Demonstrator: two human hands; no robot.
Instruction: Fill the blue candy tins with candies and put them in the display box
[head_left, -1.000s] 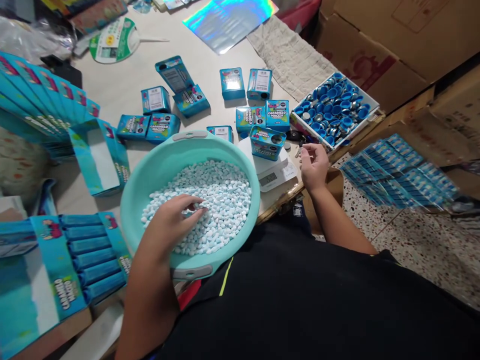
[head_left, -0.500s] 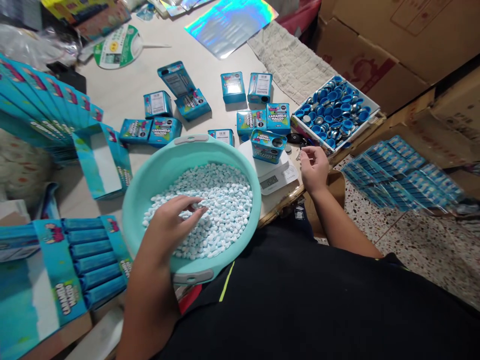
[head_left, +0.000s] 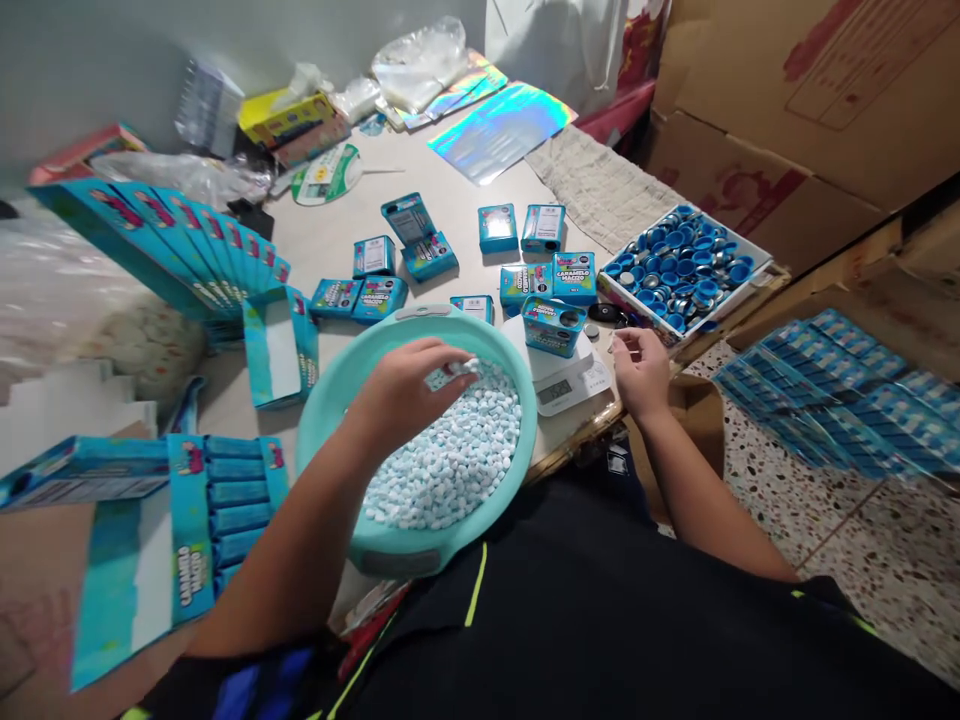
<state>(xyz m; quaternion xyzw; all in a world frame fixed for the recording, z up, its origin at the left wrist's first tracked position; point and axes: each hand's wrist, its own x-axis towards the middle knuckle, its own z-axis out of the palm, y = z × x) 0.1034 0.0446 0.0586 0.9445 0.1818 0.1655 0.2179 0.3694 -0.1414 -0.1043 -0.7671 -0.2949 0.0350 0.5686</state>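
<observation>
L hand [head_left: 405,385] rises toward teal basin [head_left: 322,450] rim, fingers bunched on candies [head_left: 442,465]; R hand [head_left: 641,370], fingers together, by digital scale [head_left: 559,392].

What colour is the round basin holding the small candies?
The basin is pale mint green, best seen in the head view.

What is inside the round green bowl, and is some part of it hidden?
The bowl holds many small white-and-blue candies. The left hand reaches in above them, hiding the candies beneath it. The pile covers the bowl's bottom, so that cannot be seen.
</observation>
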